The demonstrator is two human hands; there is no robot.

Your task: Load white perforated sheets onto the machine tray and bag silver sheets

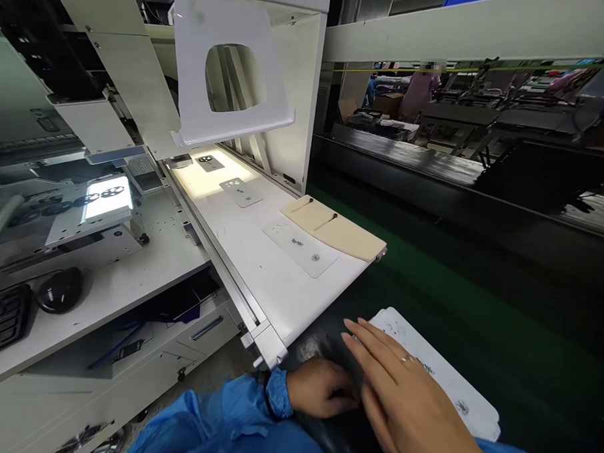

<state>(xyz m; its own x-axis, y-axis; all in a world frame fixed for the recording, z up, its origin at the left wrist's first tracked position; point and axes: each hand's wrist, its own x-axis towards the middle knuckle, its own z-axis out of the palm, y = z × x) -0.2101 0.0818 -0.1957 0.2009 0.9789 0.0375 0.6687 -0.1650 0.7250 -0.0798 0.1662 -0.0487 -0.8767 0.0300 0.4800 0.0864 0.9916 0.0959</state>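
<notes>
My right hand (405, 384) lies flat, fingers stretched out together, over the near edge of a stack of white phone-back-shaped sheets (450, 380). These sheets have camera-hole outlines at one end and small dark printed marks; the hand covers part of them. Just left of it, my left hand (322, 388) is curled with nothing visible in it, low over the dark surface by the conveyor's end. On the white conveyor belt (260, 278) rest single sheets of the same shape: a near one (301, 246), a middle one (241, 192) and a far one (212, 163) under bright light.
A cream curved plate (336, 228) with two dark knobs spans the belt's right side. The white machine hood (284, 59) overhangs the far end. To the left are a mouse (62, 289), a keyboard (2, 320) and a lit screen (108, 198). A person (418, 95) is in the background.
</notes>
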